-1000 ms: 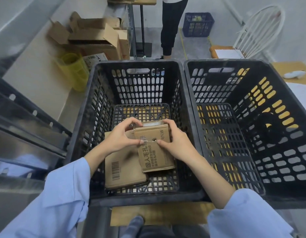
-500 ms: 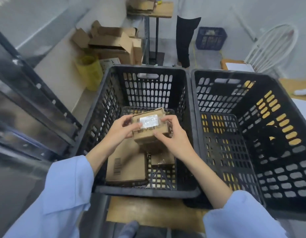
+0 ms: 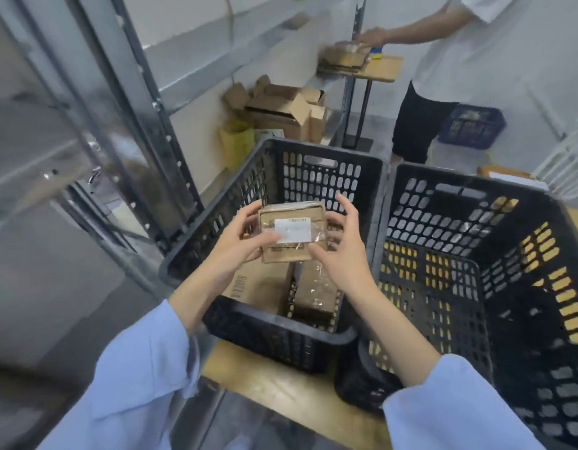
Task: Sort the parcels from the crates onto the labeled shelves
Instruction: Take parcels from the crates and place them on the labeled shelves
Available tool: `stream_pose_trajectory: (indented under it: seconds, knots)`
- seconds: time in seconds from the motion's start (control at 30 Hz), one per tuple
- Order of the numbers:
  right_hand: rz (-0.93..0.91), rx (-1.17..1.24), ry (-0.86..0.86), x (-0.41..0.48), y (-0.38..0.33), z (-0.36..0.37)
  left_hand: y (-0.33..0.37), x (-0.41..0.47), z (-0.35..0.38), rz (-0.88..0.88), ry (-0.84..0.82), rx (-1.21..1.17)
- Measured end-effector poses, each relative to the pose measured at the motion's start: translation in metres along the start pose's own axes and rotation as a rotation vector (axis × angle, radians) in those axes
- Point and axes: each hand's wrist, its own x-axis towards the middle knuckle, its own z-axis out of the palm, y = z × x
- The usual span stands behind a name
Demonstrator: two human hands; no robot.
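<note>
A small parcel (image 3: 292, 237) is held above the left crate (image 3: 316, 177), which stands at the left edge of the bench (image 3: 281, 384), beside the shelves (image 3: 96, 151). The left hand (image 3: 238, 245) grips its left side, with the thumb lying across the top face. The right hand (image 3: 342, 251) holds the right side, thumb at the near corner and fingers loosely spread behind. The white label (image 3: 292, 229) faces up but is too blurred to read. The step in hand is probably reading that label. To do it well, she should slide the left thumb clear of the label, square the face to the eyes, and grip both sides of the slick wrap firmly. Two more parcels (image 3: 258, 287) lie on the crate floor.
</note>
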Motion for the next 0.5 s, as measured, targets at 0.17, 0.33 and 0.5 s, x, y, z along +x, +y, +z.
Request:
stream_pose_trajectory:
  seconds: [0.17, 0.33, 0.5]
  knots:
    - [-0.049, -0.006, -0.117, -0.018, -0.008, -0.012, -0.003, -0.045, 0.019, 0.071, 0.184, -0.113]
    - [-0.159, -0.018, -0.26, -0.044, -0.013, -0.022, -0.011, -0.098, 0.038, 0.162, 0.347, 0.012]
    - [-0.196, 0.093, -0.407, -0.077, -0.017, -0.021, -0.015, -0.158, 0.052, 0.268, 0.56, 0.052]
